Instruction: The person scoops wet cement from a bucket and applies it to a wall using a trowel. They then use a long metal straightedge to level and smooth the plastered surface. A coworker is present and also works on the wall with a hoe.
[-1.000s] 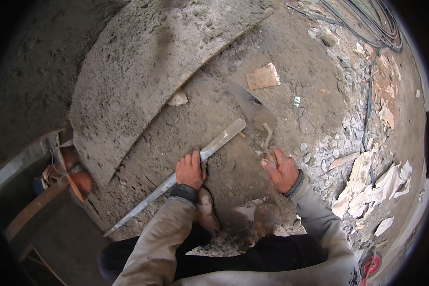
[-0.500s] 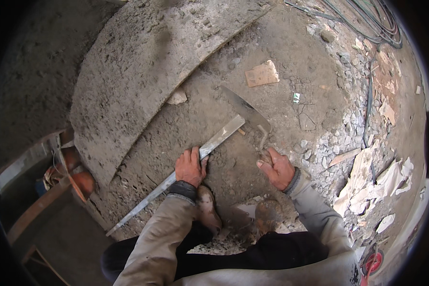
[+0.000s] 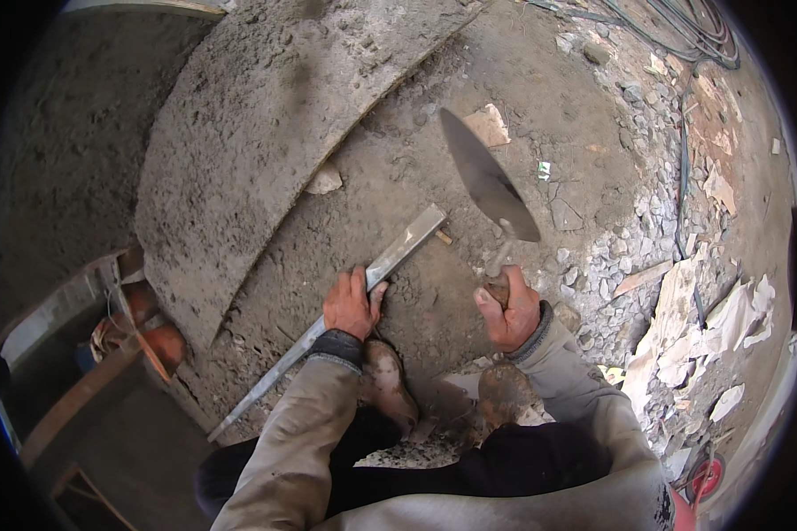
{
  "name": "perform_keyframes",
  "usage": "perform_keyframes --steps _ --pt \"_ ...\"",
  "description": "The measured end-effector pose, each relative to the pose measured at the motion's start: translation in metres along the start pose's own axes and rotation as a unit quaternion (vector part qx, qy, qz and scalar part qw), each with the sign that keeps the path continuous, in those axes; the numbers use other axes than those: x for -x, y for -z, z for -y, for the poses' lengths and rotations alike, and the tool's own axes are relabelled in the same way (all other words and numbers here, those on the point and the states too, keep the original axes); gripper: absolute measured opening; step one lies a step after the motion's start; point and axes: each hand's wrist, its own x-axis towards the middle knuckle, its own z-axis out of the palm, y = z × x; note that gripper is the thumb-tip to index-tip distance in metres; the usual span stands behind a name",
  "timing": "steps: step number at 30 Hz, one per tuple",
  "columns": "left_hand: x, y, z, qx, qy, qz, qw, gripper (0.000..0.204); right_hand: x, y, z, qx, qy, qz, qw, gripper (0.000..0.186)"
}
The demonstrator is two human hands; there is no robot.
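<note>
My left hand (image 3: 348, 303) is closed over a long, pale metal straightedge bar (image 3: 405, 244), its fingers wrapped round the upper half. The bar slants from the lower left up to the middle, over rough grey mortar. In my right hand (image 3: 510, 310) is the handle of a pointed trowel (image 3: 487, 177). Its blade points up and away to the left, above the ground, and covers part of a tan broken tile piece (image 3: 494, 126). A small wooden stub (image 3: 444, 237) shows beside the bar's far end.
A raised slab (image 3: 266, 133) with a rough mortar surface lies at the far left. Broken stones (image 3: 620, 257) and torn paper (image 3: 726, 319) cover the right side. Coiled hoses (image 3: 700, 44) lie at the far right, and an orange container (image 3: 161, 341) stands at the left. My boots (image 3: 388, 380) are close by.
The trowel has risen off the ground, and its blade has turned to show more of its flat face. My left hand keeps its hold on the bar, which has hardly moved.
</note>
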Motion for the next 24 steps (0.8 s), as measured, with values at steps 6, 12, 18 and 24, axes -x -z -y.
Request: perform_keyframes --steps 6,12,18,24 --pt "0.008 -0.007 0.005 -0.011 -0.003 -0.006 1.000 0.047 -0.011 0.010 -0.010 -0.056 -0.030 0.065 0.996 0.027" --pt "0.002 -0.009 0.002 -0.030 -0.014 -0.016 0.999 0.046 -0.026 0.017 -0.023 -0.019 -0.095 0.185 0.978 0.025" --pt "0.005 -0.011 0.003 -0.033 -0.040 -0.049 0.997 0.047 -0.020 0.016 0.000 -0.052 -0.071 0.099 0.991 0.028" --pt "0.011 -0.015 0.004 -0.034 -0.035 -0.034 0.998 0.045 -0.019 0.014 -0.006 -0.078 -0.088 0.089 0.989 0.032"
